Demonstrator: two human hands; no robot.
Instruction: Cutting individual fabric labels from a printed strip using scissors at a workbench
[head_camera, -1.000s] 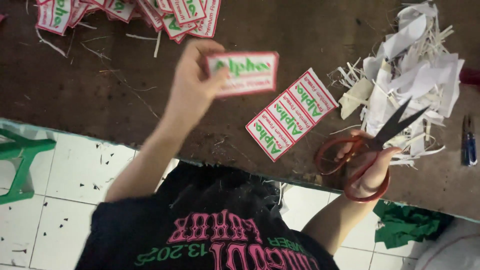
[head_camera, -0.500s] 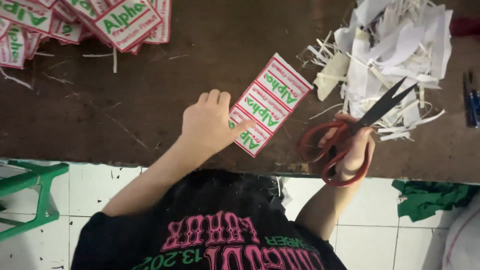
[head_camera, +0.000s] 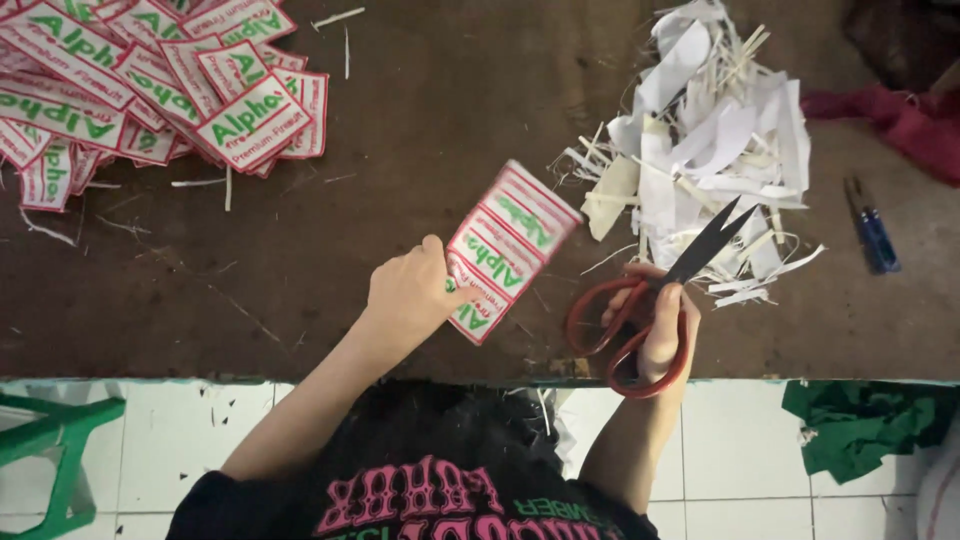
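Dark brown worn counter (head_camera: 420, 130) is carrying everything in the head view. Left hand (head_camera: 412, 292) is pinching the lower end of a white paper strip of three red-bordered labels with green lettering (head_camera: 506, 247); fingers curled, thumb side against the strip. The strip is lifting off the counter at a slant, its upper end pointing toward the scrap pile and slightly blurred. Right hand (head_camera: 655, 325) is gripping red-handled scissors with dark metal blades (head_camera: 668, 290), fingers through the loops; the blades are parting slightly, tips pointing up-right and lying over the edge of a heap of white paper offcuts and thin trimmings (head_camera: 705, 140). The strip and the scissors are near each other but apart. A pile of cut single labels, same red border and green print (head_camera: 150, 90), is sitting at the counter's top-left corner, well apart from both hands, with a few loose white slivers beside it. A small blue-handled tool (head_camera: 872, 238) is lying at the right of the offcut heap; what kind, cannot tell. Dark red cloth (head_camera: 900, 120) is bunching at the top right. Below the counter edge: white tiled floor (head_camera: 200, 430), a green plastic stool (head_camera: 50, 450) at the left, crumpled green cloth (head_camera: 860, 425) at the right. The person's black shirt with pink print is filling the bottom centre.
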